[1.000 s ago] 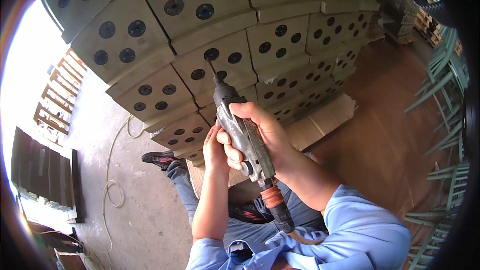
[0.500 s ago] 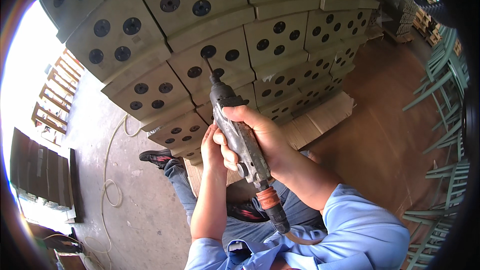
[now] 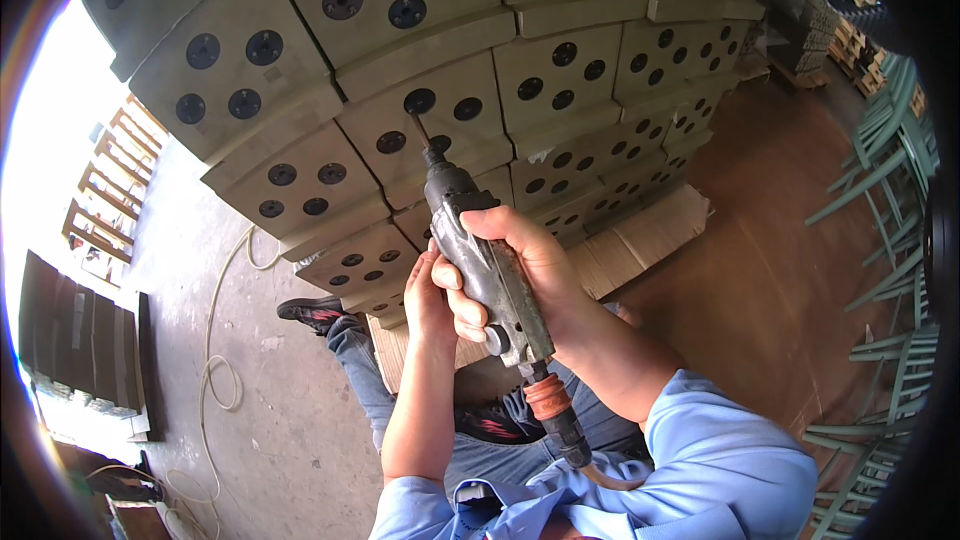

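My right hand (image 3: 520, 265) is wrapped round a pneumatic screwdriver (image 3: 488, 285), a worn grey-black body with an orange hose coupling at its rear. The long bit slants up to a round black disc (image 3: 420, 100) on a beige panel (image 3: 455, 70) in the stack before me. Whether the tip touches the disc is hard to tell. Below the tool's front half, my left hand (image 3: 428, 290) is raised with its fingers bent close together near a lower panel. The driver partly covers those fingertips, and what they hold, if anything, is hidden.
Stacked beige panels, each with several black discs, stand on cardboard (image 3: 640, 240). A pale hose (image 3: 212, 340) curls over the concrete floor at left, near dark stacked boards (image 3: 80, 340) and wooden frames (image 3: 110, 180). Green metal frames (image 3: 885, 270) line the right side.
The driver's rear end has swung slightly to the right, with my right hand shifting along. Its bit stays by the same disc. My left hand has barely moved.
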The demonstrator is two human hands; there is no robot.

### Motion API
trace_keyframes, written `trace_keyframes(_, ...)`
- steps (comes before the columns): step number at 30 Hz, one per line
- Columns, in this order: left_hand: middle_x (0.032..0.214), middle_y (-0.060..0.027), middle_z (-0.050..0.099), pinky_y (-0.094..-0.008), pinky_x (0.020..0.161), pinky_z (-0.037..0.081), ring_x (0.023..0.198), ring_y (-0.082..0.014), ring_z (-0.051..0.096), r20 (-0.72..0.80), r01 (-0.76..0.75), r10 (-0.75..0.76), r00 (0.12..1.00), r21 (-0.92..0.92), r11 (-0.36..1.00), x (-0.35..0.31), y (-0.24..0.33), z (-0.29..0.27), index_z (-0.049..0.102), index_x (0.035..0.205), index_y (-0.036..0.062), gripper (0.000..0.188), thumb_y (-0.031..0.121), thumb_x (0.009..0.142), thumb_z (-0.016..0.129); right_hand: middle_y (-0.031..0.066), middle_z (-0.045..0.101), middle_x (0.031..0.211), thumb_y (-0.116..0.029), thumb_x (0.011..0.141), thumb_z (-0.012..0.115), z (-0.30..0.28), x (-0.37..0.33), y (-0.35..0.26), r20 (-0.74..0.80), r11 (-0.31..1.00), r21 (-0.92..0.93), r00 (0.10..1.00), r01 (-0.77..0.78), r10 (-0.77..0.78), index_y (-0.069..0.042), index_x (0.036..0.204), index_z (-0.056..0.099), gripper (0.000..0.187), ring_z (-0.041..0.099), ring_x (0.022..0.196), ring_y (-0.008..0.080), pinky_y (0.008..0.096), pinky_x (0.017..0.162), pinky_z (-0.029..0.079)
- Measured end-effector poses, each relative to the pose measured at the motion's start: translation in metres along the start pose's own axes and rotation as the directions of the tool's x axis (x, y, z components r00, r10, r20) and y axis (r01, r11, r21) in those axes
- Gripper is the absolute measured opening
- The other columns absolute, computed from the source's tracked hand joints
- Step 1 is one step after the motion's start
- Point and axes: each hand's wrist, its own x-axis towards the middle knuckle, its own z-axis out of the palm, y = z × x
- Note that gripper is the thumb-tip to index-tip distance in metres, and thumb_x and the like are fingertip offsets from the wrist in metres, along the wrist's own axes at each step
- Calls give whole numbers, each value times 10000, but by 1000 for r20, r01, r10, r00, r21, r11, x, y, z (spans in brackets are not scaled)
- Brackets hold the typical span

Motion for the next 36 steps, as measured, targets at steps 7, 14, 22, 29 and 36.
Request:
trace_keyframes(7,899,-37,681,-288,775,547,823,-128,645,-75,90,-95,993,-73,993,-3,8,7,643,971,53,225,271,1023,659,135,620,747,-428,929,656,0,0,1,29,1000,4,1000,12,-12,2,882,592,437,639,551,254,387,514,533)
trace_keyframes(14,889,-39,674,-285,744,547,804,-129,638,-74,130,-134,988,-51,990,-2,11,6,639,960,56,253,300,1028,649,128,619,741,-434,934,653,0,1,4,17,999,-40,999,31,-31,2,887,595,443,643,549,248,389,520,530)
trace_keyframes(22,762,-3,630,-214,519,428,592,-65,529,12,181,-181,983,-12,983,3,11,-20,624,874,87,268,293,1044,623,128,640,784,-435,936,656,-5,1,2,24,999,-34,1000,-9,10,-13,873,606,430,644,538,245,386,519,531)
trace_keyframes(29,787,-10,623,-199,475,351,620,-64,495,-115,176,-184,976,-72,982,-1,20,-1,641,920,52,216,234,1036,636,125,650,777,-425,935,656,1,-2,2,-14,997,-52,998,59,-60,-29,915,602,400,637,516,237,370,488,525)
trace_keyframes(36,828,-11,624,-199,517,365,682,-78,506,-122,96,-92,988,27,995,-5,25,9,663,1025,18,166,184,1022,652,111,635,784,-425,964,621,3,-3,3,25,991,-99,996,91,-89,-40,957,575,387,624,526,216,347,495,510)
